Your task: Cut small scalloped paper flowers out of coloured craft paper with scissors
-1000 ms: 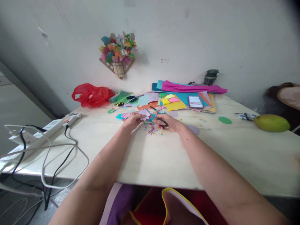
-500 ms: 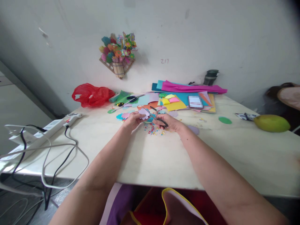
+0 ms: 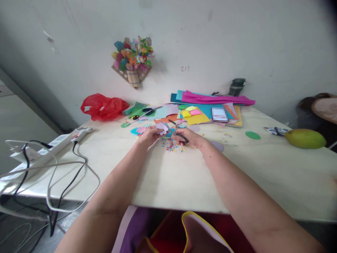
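Observation:
Between its thumb and fingers my left hand (image 3: 149, 135) pinches a lilac paper flower (image 3: 162, 128) with a scalloped edge. My right hand (image 3: 191, 137) grips a pair of scissors (image 3: 181, 137) by the dark handles, and the blades point left at the flower's right edge. Whether the blades touch the paper is too small to tell. Tiny coloured paper scraps (image 3: 173, 146) lie scattered below and between my hands. Blue and pink scalloped paper cutouts (image 3: 137, 131) rest left of my left hand. A lilac paper round (image 3: 218, 146) lies right of my right wrist.
Behind my hands are coloured paper sheets (image 3: 200, 118), a second pair of scissors (image 3: 149, 111) and a red plastic bag (image 3: 101, 107). A power strip (image 3: 52, 146) with loose cables occupies the left. On the right sit a green paper oval (image 3: 252, 135) and a yellow-green fruit (image 3: 305, 138).
Both hands stay in nearly the same place, holding the flower and the scissors. The paper flower has shifted very slightly.

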Motion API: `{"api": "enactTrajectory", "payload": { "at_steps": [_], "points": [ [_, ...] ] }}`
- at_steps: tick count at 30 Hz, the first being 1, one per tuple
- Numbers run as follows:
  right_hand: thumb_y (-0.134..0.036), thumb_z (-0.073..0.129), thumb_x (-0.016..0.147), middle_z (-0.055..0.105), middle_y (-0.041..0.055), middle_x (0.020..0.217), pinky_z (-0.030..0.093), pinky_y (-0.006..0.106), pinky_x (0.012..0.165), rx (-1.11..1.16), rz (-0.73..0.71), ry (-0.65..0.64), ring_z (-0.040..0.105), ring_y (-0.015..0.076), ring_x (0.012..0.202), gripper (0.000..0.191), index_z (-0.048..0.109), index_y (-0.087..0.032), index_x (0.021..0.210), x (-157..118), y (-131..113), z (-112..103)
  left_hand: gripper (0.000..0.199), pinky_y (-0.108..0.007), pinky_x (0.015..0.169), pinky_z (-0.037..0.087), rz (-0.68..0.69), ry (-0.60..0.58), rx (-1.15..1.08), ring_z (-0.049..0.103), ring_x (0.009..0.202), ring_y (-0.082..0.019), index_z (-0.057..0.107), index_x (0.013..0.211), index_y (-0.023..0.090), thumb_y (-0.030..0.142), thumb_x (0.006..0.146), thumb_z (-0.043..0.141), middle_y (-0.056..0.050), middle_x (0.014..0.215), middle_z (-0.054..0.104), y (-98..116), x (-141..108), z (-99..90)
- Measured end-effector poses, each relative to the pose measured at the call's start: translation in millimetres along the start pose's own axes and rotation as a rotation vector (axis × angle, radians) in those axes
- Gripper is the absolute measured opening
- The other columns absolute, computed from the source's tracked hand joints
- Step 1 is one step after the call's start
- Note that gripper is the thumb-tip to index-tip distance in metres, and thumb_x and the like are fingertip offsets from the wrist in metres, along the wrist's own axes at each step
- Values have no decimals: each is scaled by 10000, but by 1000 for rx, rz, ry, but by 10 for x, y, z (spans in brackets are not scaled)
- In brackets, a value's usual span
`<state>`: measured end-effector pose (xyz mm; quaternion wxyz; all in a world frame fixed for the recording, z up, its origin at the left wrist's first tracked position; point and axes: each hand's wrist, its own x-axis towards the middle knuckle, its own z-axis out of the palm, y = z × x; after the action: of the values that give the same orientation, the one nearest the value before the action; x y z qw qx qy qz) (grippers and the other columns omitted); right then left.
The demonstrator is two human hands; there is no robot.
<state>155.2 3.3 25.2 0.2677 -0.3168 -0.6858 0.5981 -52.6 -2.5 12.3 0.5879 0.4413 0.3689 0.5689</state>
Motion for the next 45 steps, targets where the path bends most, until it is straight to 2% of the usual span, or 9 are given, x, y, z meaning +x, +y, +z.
{"api": "enactTrajectory", "payload": {
  "at_steps": [15, 23, 29, 38, 45],
  "points": [
    [-321, 739, 701, 536, -43, 489, 306, 156, 346, 50, -34, 18, 413, 35, 366, 262, 551, -139, 707, 27, 39, 11, 180, -283, 690, 552, -12, -4, -13, 657, 649, -158, 696, 738, 86, 113, 561, 715, -62, 727, 699, -3, -8, 28],
    [-253, 748, 677, 517, -61, 454, 293, 141, 346, 109, 7, 59, 400, 27, 355, 239, 543, -136, 712, -1, -65, 92, 208, -232, 582, 499, -35, -16, 22, 624, 588, -136, 695, 733, 81, 138, 534, 713, -65, 676, 687, 1, -18, 96],
    [-218, 766, 649, 527, -57, 452, 301, 145, 349, 113, 0, 81, 401, 30, 355, 238, 560, -127, 727, 8, -61, 127, 198, -238, 624, 488, -44, -20, 31, 612, 598, -131, 690, 703, 85, 160, 524, 731, -60, 665, 680, -3, -42, 145],
    [-257, 776, 627, 539, -46, 454, 305, 148, 363, 109, -30, 115, 421, 34, 364, 267, 556, -121, 692, 3, -59, 164, 167, -223, 572, 472, -58, 7, 7, 567, 554, -105, 647, 638, 95, 162, 526, 751, -34, 619, 638, -24, -38, 177],
    [-296, 786, 619, 543, -46, 468, 311, 142, 360, 99, -15, 141, 416, 29, 368, 298, 545, -132, 682, -21, -79, 189, 153, -225, 586, 490, -61, 7, -4, 582, 567, -110, 655, 679, 92, 140, 556, 733, -32, 624, 636, -39, -28, 169]
  ]
}}
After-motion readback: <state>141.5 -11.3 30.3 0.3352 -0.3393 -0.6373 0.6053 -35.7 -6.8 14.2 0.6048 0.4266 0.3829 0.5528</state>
